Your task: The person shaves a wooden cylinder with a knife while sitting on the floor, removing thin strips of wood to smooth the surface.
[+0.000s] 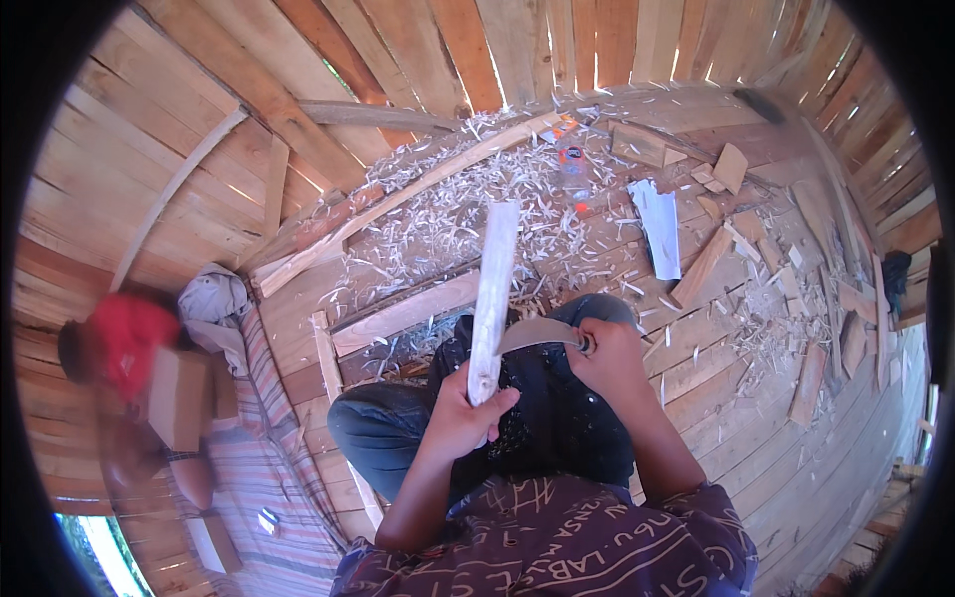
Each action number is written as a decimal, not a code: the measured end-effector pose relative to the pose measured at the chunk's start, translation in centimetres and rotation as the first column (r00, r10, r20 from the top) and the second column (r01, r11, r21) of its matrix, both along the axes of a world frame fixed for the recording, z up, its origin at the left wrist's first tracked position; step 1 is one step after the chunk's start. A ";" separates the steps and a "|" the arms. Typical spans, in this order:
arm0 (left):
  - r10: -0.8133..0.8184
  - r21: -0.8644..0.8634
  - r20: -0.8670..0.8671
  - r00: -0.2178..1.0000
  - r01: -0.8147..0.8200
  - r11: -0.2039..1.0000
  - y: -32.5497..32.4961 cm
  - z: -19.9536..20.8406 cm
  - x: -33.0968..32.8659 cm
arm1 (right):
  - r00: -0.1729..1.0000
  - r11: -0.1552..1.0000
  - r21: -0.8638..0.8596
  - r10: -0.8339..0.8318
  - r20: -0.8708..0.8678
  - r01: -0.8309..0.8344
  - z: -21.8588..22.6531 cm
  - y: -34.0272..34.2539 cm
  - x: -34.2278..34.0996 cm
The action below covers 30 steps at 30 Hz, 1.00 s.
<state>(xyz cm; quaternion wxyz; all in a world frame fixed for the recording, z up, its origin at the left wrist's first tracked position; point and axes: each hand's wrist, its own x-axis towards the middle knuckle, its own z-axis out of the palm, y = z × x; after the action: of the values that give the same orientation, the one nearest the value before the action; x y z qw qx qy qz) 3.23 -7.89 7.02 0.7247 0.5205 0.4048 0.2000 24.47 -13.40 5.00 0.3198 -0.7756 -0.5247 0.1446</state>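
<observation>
My left hand [460, 418] is closed round the lower end of a pale, flat wooden stick [494, 284], which points up and away from me. In my right hand [609, 360] is a knife with a broad, curved blade [540, 333]; its handle is mostly hidden by the fingers. The blade reaches leftward to the stick's right edge, a little above my left hand, and appears to touch it. Beneath both hands are my crossed legs [383, 438] in dark trousers, with small pale chips on them.
Wood shavings [428, 214] cover the plank floor ahead. A plastic bottle [573, 174], a bent white sheet [659, 234] and wood offcuts [702, 267] lie there. A long board [418, 194] crosses the far left. Leftward, a blurred person in red [129, 338] sits by a striped mat [269, 468].
</observation>
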 end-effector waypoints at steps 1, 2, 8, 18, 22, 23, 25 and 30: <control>-0.044 0.014 -0.035 0.998 0.045 0.999 -0.5 0.6 0.6 | 1.000 1.000 0.019 0.001 0.026 -0.001 0.1 0.5 0.7; -0.038 0.016 -0.031 0.999 0.039 0.999 -1.1 1.2 1.2 | 0.999 0.999 0.036 0.005 0.052 -0.007 0.0 1.2 1.3; -0.041 -0.024 -0.043 0.998 0.040 0.999 -3.0 2.8 1.8 | 0.994 0.999 0.047 -0.001 0.108 -0.004 0.9 2.1 3.1; -0.350 0.508 -0.018 0.936 0.310 0.804 -6.5 1.0 1.8 | 0.783 0.861 0.125 -0.377 -0.494 0.494 -0.3 8.9 10.9; -0.291 0.335 -0.009 0.957 0.277 0.900 -7.5 0.2 1.9 | 0.853 0.804 0.288 -0.468 -0.232 0.520 1.0 6.7 12.9; -0.181 0.183 -0.036 0.983 0.184 0.966 -5.8 0.2 1.1 | 0.887 0.845 0.273 -0.429 -0.170 0.461 0.2 5.7 12.0; 0.008 0.014 -0.006 1.000 -0.008 1.000 -2.7 0.3 -0.5 | 0.940 0.933 0.131 -0.322 -0.110 0.335 -3.6 3.5 9.2; 0.077 -0.028 0.086 0.993 -0.075 0.997 0.5 0.7 -1.2 | 0.967 0.986 -0.004 -0.165 -0.193 0.167 -5.2 -1.0 2.9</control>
<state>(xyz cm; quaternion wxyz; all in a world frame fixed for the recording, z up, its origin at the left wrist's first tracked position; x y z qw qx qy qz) 2.04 -7.43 7.74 0.7400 0.4863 0.3949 0.2451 27.34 -14.37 -0.18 0.3849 -0.7971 -0.4254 0.1883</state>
